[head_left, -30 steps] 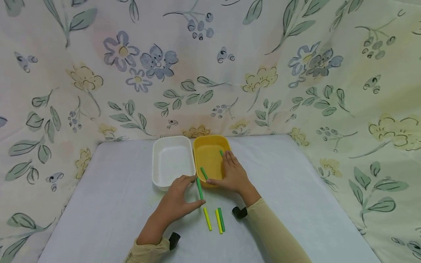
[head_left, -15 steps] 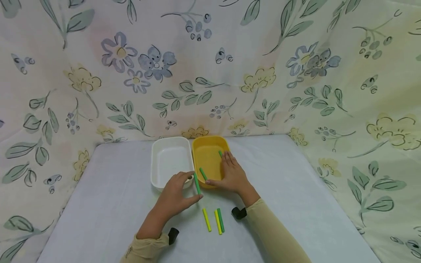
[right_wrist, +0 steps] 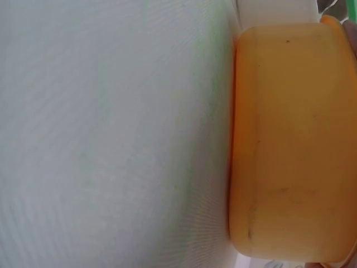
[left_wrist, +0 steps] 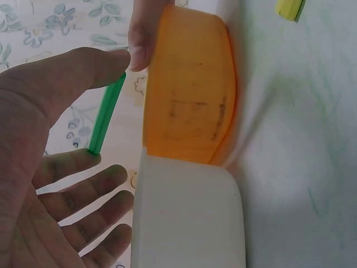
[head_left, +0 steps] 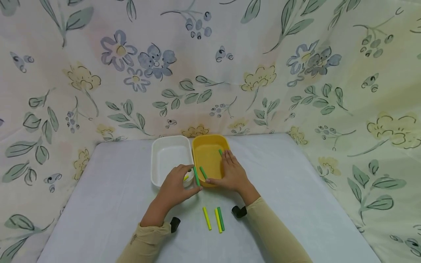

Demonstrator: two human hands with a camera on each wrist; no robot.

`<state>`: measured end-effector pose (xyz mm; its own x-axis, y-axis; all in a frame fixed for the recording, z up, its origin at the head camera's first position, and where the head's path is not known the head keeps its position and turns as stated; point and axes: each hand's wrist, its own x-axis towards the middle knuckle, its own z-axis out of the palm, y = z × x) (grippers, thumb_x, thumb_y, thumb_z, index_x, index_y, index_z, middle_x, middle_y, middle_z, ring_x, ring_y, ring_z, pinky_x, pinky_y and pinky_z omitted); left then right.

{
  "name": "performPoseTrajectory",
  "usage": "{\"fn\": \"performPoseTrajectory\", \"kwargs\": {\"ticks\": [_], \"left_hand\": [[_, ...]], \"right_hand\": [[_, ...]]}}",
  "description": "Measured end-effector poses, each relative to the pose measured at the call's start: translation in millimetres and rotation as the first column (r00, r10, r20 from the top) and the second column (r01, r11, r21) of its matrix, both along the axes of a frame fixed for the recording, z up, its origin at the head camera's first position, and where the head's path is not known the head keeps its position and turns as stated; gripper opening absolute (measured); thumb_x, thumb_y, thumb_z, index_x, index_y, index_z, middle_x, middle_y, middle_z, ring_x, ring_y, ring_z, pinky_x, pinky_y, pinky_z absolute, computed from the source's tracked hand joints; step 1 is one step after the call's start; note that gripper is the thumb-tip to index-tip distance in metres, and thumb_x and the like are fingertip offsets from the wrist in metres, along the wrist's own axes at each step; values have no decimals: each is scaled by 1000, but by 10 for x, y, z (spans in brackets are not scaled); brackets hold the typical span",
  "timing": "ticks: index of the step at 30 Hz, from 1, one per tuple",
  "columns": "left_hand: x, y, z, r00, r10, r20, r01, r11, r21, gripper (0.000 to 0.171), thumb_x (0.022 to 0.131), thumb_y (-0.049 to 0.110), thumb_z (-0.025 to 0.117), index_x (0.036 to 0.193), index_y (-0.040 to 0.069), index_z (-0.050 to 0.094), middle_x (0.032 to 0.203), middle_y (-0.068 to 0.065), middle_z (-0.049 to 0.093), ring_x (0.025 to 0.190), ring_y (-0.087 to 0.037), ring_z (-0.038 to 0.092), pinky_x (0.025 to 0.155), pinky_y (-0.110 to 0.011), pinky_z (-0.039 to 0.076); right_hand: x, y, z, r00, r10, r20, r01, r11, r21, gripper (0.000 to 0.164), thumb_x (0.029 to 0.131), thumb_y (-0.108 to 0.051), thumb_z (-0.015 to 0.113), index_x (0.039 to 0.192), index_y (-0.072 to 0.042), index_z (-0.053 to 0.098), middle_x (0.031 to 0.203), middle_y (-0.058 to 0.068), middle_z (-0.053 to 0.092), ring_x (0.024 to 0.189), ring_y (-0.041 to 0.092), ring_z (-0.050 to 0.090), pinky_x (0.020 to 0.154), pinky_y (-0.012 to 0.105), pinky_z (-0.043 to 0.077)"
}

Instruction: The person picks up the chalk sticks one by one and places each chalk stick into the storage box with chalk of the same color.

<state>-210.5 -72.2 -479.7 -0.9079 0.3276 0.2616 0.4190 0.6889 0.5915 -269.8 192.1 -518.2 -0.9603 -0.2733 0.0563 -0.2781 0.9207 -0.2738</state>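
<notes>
Your left hand [head_left: 174,188] pinches a slim green stick [head_left: 196,176] by its ends where the smooth white tub [head_left: 169,157] meets the rounded yellow tub [head_left: 208,151]; your right hand [head_left: 232,174], fingers straight, covers the latter's edge. Three sticks [head_left: 218,220] lie nearer on pale cloth [head_left: 279,168].

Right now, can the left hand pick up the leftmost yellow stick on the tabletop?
Probably not yet: the left hand pinches a green stick. The leftmost yellow stick looks close, with nothing seen between, so letting go should free the hand.
</notes>
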Motion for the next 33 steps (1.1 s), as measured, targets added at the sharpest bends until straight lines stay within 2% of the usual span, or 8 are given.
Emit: {"fn": "performPoseTrajectory", "kwargs": {"ticks": [6, 10, 18, 33], "left_hand": [[-62, -7, 48, 1000, 20, 12, -20, 999, -41, 81, 82, 44, 92, 147, 6, 61, 135, -14, 69, 126, -31, 64, 110, -52, 53], [-114, -4, 59, 999, 36, 21, -35, 997, -68, 80, 83, 46, 90, 147, 8, 61, 137, -13, 68, 126, -30, 64, 109, -51, 54], [-184, -9, 108, 999, 22, 26, -20, 998, -60, 80, 84, 45, 89, 147, 6, 61, 135, -16, 69, 121, -33, 64, 104, -52, 55], [-337, 109, 94, 998, 45, 42, -40, 992, -123, 80, 83, 47, 90, 143, 1, 64, 132, -15, 69, 121, -35, 64, 107, -53, 54]], "right_hand": [[-1, 10, 4, 1000, 0, -1, 0, 1000, -2, 142, 76, -99, 51, 169, 1, 14, 179, 16, 8, 168, 28, 6, 136, 44, 13], [5, 15, 26, 1000, 9, 0, -9, 1000, -2, 142, 76, -99, 51, 169, 0, 11, 178, 17, 7, 168, 27, 5, 136, 43, 12], [23, 18, 36, 1000, 28, -5, -28, 999, -32, 140, 76, -96, 55, 169, 1, 15, 178, 16, 9, 168, 25, 4, 135, 42, 14], [25, 28, 25, 999, 43, -21, -43, 999, -3, 140, 76, -97, 52, 169, 1, 14, 178, 19, 13, 168, 25, 3, 135, 42, 15]]}}
